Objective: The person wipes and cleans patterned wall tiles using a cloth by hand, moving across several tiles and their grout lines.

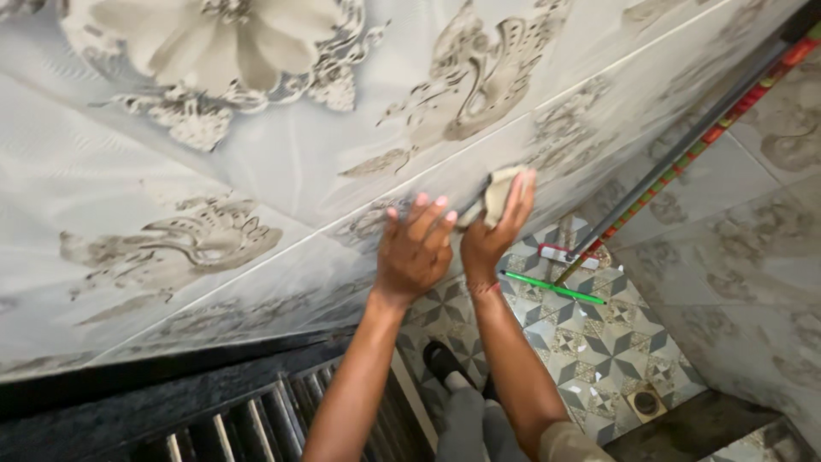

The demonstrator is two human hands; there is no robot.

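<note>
My right hand (494,233) holds a crumpled beige cloth (498,192) and presses it against the patterned wall tiles (282,162). The tiles are pale grey with flower and swan motifs. Beside it, my left hand (416,248) lies flat on the same wall with the fingers spread, touching the tile just left of the cloth. Both forearms reach up from the bottom of the view.
A long grey pole (676,154) with a red-and-green striped edge leans in the corner; a green-edged blade (552,288) sits at its foot. Below are patterned floor tiles (599,342), a round drain (646,402), my dark shoe (443,361) and a black barred surface (214,411).
</note>
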